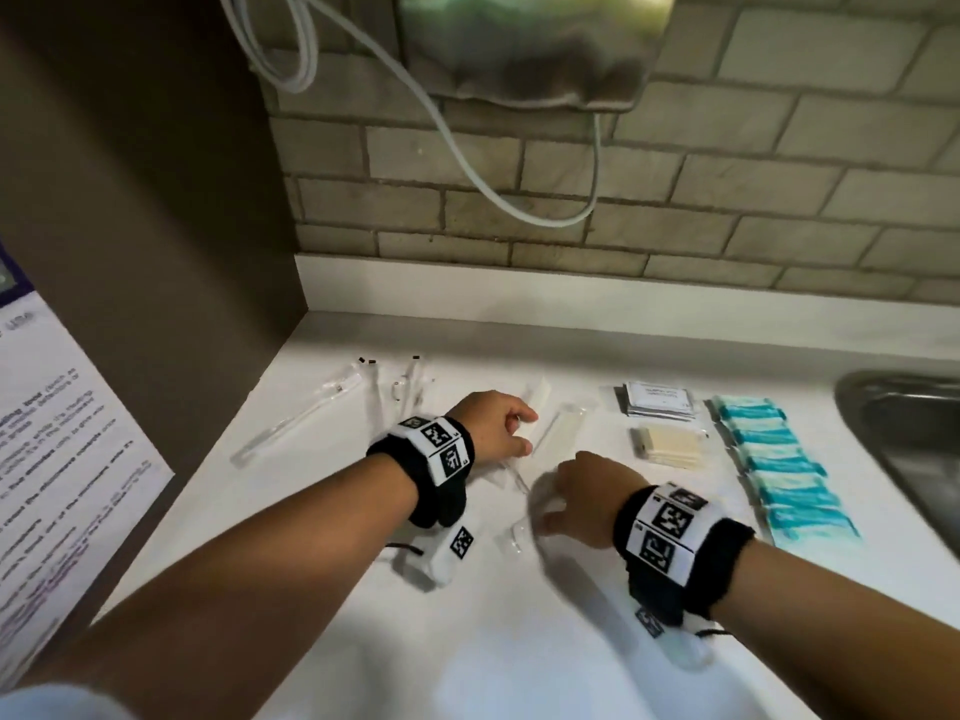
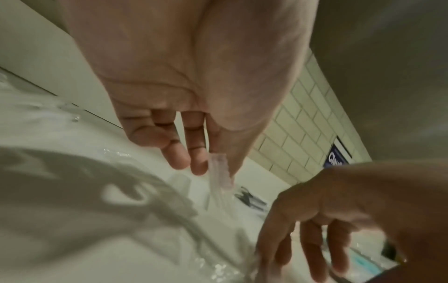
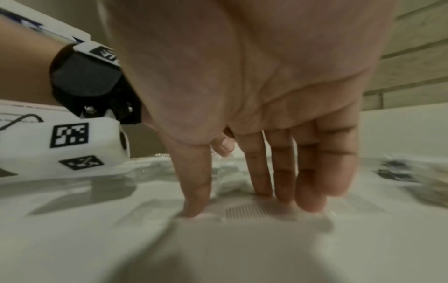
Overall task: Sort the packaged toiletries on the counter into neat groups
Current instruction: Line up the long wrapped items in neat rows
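My left hand (image 1: 506,431) (image 2: 213,164) pinches the end of a clear plastic packet (image 2: 221,177) between thumb and fingers, just above the white counter (image 1: 519,641). My right hand (image 1: 553,504) (image 3: 242,204) is close beside it to the right. Its straight fingers (image 3: 281,183) and thumb come down on a flat clear packet (image 3: 252,211) with a fine ribbed patch, blurred by motion. Two long packets, one white (image 1: 537,397) and one clear with a cream insert (image 1: 567,423), lie just beyond the hands.
Clear toothbrush packets (image 1: 296,418) lie at the left. To the right lie dark sachets (image 1: 657,400), cream packets (image 1: 670,448) and a row of teal packets (image 1: 784,472). A steel sink (image 1: 914,433) sits far right, a brown cabinet side (image 1: 156,226) at left, tiled wall behind.
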Demonstrator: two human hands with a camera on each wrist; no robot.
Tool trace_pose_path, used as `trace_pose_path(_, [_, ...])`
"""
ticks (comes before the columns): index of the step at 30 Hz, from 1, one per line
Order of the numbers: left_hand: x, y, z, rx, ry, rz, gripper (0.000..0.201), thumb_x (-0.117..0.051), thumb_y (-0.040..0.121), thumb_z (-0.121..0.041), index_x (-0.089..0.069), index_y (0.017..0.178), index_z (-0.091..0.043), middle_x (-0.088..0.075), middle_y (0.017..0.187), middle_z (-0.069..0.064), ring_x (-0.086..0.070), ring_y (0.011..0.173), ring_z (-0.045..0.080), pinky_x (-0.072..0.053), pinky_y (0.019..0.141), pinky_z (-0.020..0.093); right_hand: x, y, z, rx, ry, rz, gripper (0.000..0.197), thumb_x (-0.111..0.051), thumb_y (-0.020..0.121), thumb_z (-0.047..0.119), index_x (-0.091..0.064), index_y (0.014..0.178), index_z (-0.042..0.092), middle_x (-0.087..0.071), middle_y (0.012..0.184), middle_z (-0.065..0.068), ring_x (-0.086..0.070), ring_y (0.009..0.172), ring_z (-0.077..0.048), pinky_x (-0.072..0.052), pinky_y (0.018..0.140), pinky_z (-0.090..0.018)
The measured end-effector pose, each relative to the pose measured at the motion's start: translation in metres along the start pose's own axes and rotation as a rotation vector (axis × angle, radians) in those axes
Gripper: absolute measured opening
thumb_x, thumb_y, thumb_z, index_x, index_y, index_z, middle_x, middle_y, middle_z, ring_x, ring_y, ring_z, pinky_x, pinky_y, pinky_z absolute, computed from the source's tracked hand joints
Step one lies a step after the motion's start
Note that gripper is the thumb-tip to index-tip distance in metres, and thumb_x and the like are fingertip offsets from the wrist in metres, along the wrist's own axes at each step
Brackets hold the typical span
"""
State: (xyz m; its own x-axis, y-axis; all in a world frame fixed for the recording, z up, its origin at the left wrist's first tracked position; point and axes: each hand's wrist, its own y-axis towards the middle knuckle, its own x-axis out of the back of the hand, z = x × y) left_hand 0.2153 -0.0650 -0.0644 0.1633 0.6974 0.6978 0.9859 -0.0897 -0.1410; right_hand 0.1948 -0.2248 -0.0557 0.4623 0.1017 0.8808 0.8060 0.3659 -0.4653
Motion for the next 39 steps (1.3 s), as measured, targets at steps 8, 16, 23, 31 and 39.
trace_pose_path(8, [-0.001, 0.000, 0.013, 0.099, 0.022, -0.009, 0.043, -0.070, 0.084, -0.019, -0.061, 0.126, -0.019, -0.063, 0.112, 0.000, -0.063, 0.101, 0.016, -0.051, 0.092, 0.029, 0.009, 0.010, -0.006, 0.030, -0.013, -0.042, 0.036, -0.071, 0.080, 0.026, -0.066, 0.115, 0.017, -0.059, 0.111, -0.002, -0.060, 0.107, -0.021, -0.050, 0.092, -0.030])
trace_pose_path(16, [0.007, -0.020, 0.008, 0.121, -0.179, -0.226, 0.041, -0.072, 0.080, -0.003, -0.066, 0.117, -0.018, -0.057, 0.085, -0.004, -0.058, 0.066, 0.010, -0.054, 0.060, 0.016, 0.033, 0.021, -0.023, 0.148, -0.090, -0.019, 0.036, -0.056, 0.089, 0.010, -0.063, 0.124, 0.017, -0.061, 0.124, -0.007, -0.059, 0.116, -0.025, -0.047, 0.094, -0.031])
trace_pose_path(23, [0.031, -0.034, -0.001, 0.049, 0.040, -0.290, 0.047, -0.070, 0.078, -0.010, -0.051, 0.117, -0.028, -0.059, 0.083, -0.003, -0.053, 0.063, 0.013, -0.047, 0.066, 0.028, 0.029, 0.037, 0.008, 0.136, 0.002, -0.093, 0.055, -0.057, 0.085, 0.054, -0.058, 0.117, 0.009, -0.061, 0.115, -0.009, -0.059, 0.108, -0.029, -0.049, 0.087, -0.037])
trace_pose_path(31, [0.017, -0.038, 0.010, 0.145, 0.112, -0.250, 0.031, -0.067, 0.073, -0.009, -0.056, 0.101, -0.018, -0.053, 0.079, -0.003, -0.049, 0.064, 0.013, -0.039, 0.057, 0.024, 0.008, 0.094, 0.012, 0.028, -0.101, 0.007, 0.044, -0.082, 0.054, 0.034, -0.063, 0.087, 0.011, -0.060, 0.070, 0.003, -0.065, 0.069, -0.025, -0.060, 0.070, -0.036])
trace_pose_path(39, [-0.017, -0.017, 0.008, 0.110, 0.239, -0.028, 0.037, -0.069, 0.079, -0.020, -0.057, 0.114, -0.018, -0.057, 0.110, 0.003, -0.057, 0.093, 0.022, -0.045, 0.075, 0.026, 0.053, 0.047, -0.033, -0.151, 0.279, -0.273, 0.036, -0.052, 0.091, 0.019, -0.051, 0.121, 0.000, -0.057, 0.126, -0.019, -0.056, 0.115, -0.034, -0.043, 0.081, -0.029])
